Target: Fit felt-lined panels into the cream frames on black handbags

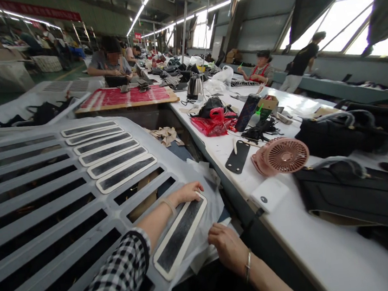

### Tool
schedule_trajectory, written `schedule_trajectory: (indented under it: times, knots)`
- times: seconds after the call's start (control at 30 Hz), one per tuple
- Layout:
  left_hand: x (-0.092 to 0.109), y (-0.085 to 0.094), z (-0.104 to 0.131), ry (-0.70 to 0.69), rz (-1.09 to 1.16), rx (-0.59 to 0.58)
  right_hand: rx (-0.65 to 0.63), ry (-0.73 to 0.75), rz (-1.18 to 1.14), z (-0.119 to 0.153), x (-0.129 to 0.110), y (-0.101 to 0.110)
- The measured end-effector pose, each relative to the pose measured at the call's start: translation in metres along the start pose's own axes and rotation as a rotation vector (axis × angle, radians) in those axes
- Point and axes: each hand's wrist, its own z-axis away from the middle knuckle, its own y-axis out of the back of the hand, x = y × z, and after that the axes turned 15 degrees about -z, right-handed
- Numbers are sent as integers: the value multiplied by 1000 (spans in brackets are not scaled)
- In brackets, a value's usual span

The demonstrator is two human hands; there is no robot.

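Just right of a long, round-cornered black strip with a cream border (pixel 180 235), lying on a slatted grey plastic rack (pixel 136 128), the right hand (pixel 228 249) has loosely curled fingers, any hold unclear. The strip's long axis slants away rightward to its far end, where the left hand (pixel 187 193), the nearer one, touches it with bent fingers, whether gripping cannot be told. Beyond the strip, leftward, similar strips (pixel 126 173) lie in a row.

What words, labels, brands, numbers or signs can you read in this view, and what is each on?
No text can be read for certain.
Red banner, upper left: pale characters, too blurred to read.
Small red sign, far back: too small to read.
Dark face under the red-topped board: faint marks, perhaps letters, unreadable.
White box on the table: dark round mark, no readable lettering.
Dark pale-edged strip at the left hand: no lettering visible.
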Motion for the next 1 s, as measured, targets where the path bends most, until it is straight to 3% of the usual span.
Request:
schedule_trajectory:
  times: [0.13, 0.37, 0.63, 0.73, 0.87, 1.0]
  knots:
    - [1, 1, 2, -5, 77, 8, -53, -43, 12, -3, -3, -6]
    - [4, 12, 9, -8, 225, 36, 41, -104, -103, -1, -17, -20]
    - [21, 8, 16, 13, 243, 48, 224, -161, -485, 14, -70, -45]
    - [31, 11, 21, 0, 233, 40, 368, -332, -632, 5, -74, -55]
    - [48, 19, 28, 54, 209, 59, 568, -637, -825, -20, -58, -66]
    - [59, 25, 50, 143, 159, 156, 680, -743, -947, -37, -48, -74]
